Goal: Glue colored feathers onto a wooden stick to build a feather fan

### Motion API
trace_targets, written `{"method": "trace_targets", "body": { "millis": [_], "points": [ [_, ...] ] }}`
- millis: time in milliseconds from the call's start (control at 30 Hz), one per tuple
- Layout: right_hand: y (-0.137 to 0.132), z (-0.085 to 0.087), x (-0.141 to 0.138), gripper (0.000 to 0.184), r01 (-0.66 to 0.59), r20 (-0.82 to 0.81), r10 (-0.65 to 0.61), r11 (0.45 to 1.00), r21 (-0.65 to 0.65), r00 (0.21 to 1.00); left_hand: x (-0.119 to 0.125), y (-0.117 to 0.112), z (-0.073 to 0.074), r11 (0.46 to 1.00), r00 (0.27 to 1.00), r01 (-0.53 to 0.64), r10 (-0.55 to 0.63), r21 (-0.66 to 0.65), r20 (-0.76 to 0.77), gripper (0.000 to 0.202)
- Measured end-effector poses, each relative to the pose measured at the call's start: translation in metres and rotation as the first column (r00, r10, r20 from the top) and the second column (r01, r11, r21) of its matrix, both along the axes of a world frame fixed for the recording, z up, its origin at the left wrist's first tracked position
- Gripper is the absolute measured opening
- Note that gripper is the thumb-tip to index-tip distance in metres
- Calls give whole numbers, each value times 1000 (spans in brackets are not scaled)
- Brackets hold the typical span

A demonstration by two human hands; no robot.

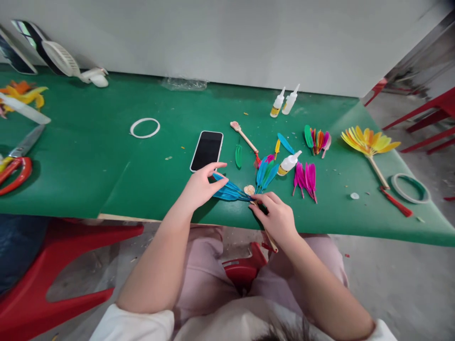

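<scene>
My left hand point(202, 182) rests on a fan of blue feathers point(229, 190) lying on the green table point(106, 156), fingers pinching and pressing the feathers' outer ends. My right hand point(275, 215) is closed round a thin wooden stick point(270, 241) whose shell-shaped head point(249, 190) meets the feathers' bases. A small bunch of blue and green feathers point(266, 173) lies just beyond the head. A white glue bottle point(288, 162) lies on its side next to them.
A black phone point(206, 150) lies beyond my left hand. Magenta feathers point(305, 176), mixed feathers point(316, 139), a second wooden stick point(243, 135), two upright glue bottles point(284, 101), a finished yellow feather fan point(369, 144), white rings point(144, 128) and scissors point(16, 163) lie around. Red stools stand below.
</scene>
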State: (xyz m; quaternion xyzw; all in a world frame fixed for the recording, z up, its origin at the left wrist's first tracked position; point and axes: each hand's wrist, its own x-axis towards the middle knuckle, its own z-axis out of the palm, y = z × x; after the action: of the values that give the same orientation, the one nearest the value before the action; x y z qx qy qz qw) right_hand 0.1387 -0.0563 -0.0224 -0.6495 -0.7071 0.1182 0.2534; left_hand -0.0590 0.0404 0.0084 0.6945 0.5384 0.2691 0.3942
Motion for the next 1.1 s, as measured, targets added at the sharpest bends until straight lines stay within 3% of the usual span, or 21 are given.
{"method": "trace_targets", "body": {
  "millis": [133,233,633,867,967,1067,1100],
  "points": [
    [0,0,0,23,0,9,0,1000,12,1000,-13,6,1,992,987,-100,108,-71,118,41],
    [0,1,0,23,-4,11,4,1000,14,1000,-20,8,1,986,979,-155,162,-70,125,39],
    [0,1,-2,23,1,20,-1,1000,18,1000,-12,6,0,999,1000,10,-11,-43,-14,47],
    [0,2,-1,22,-3,9,2,1000,17,1000,-9,5,16,996,999,-42,40,77,20,38],
    [0,2,0,23,-8,8,7,1000,26,1000,-8,15,26,989,993,-107,101,105,66,38],
    [-2,2,2,23,-18,10,18,999,39,1000,0,43,32,965,983,-182,177,189,44,35],
    [-3,2,2,23,-26,16,25,999,45,1000,5,56,32,963,987,-155,159,221,0,33]
  ]
}}
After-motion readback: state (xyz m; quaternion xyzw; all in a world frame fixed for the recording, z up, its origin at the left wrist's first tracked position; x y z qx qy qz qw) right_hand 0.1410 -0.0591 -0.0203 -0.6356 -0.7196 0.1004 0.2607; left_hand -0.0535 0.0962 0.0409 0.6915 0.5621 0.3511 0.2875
